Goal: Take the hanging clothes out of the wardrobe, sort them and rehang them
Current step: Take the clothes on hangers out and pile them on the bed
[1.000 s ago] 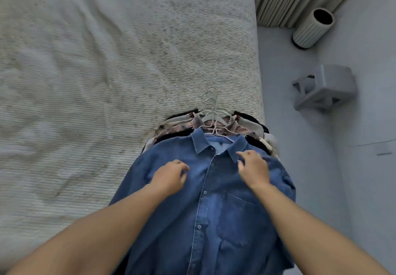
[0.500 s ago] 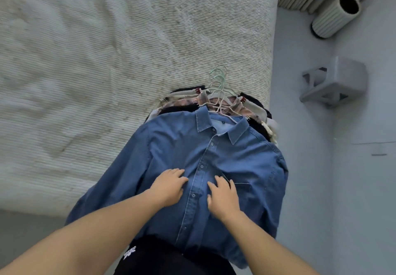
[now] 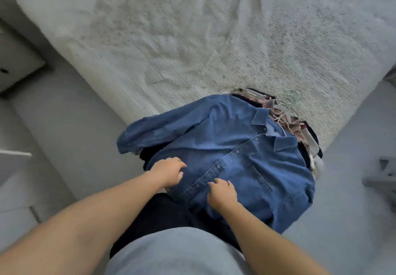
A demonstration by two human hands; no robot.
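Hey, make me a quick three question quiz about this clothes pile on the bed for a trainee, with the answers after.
1. True or false: the denim shirt lies on top of the pile of clothes on the bed.
2. Multiple choice: where do the hangers stick out? A) at the collar end of the pile B) under the left hand C) on the floor
3. Fill in: the right hand rests on the shirt just below the chest ____.

Key: 1 true; 2 A; 3 pocket
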